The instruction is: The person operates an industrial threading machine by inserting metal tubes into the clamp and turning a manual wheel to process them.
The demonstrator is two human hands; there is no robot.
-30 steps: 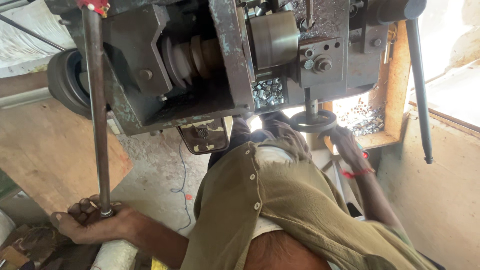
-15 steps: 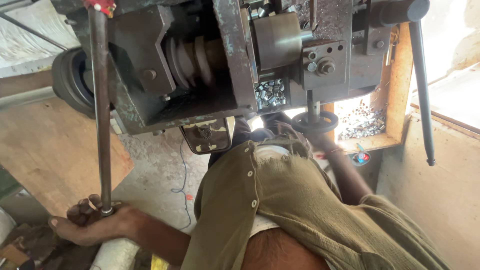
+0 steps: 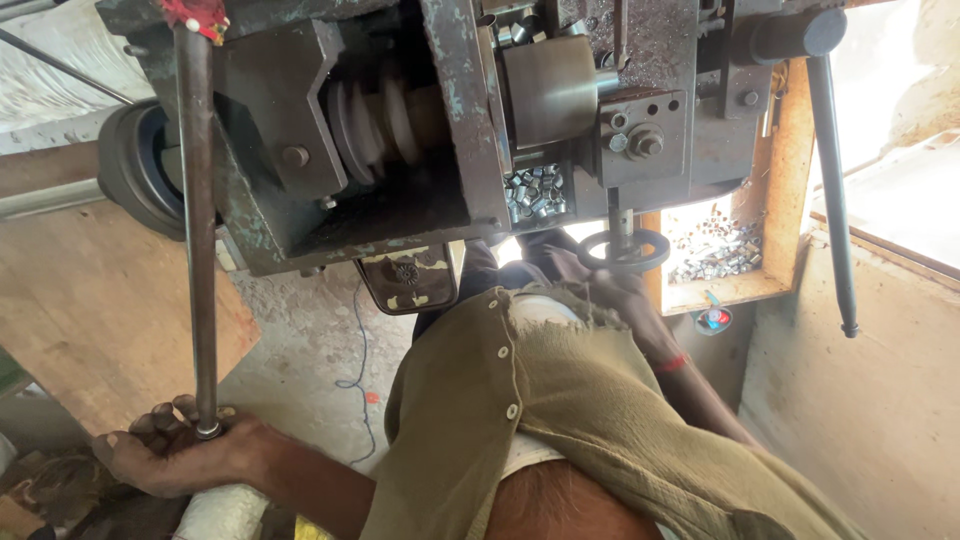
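Your left hand (image 3: 170,455) is closed around the lower end of the long steel lever (image 3: 200,230). Your right hand (image 3: 600,285) rests on the small handwheel (image 3: 623,250) under the machine (image 3: 450,120), half hidden by your shirt (image 3: 560,420), so its grip is unclear.

Beside you, a wooden tray (image 3: 775,290) held small metal pieces (image 3: 715,255); a blue cord (image 3: 358,345) trailed across the concrete floor (image 3: 300,370) near a wooden board (image 3: 90,330).

The right hand (image 3: 612,285) has slid up from the forearm's side to the handwheel (image 3: 624,250).
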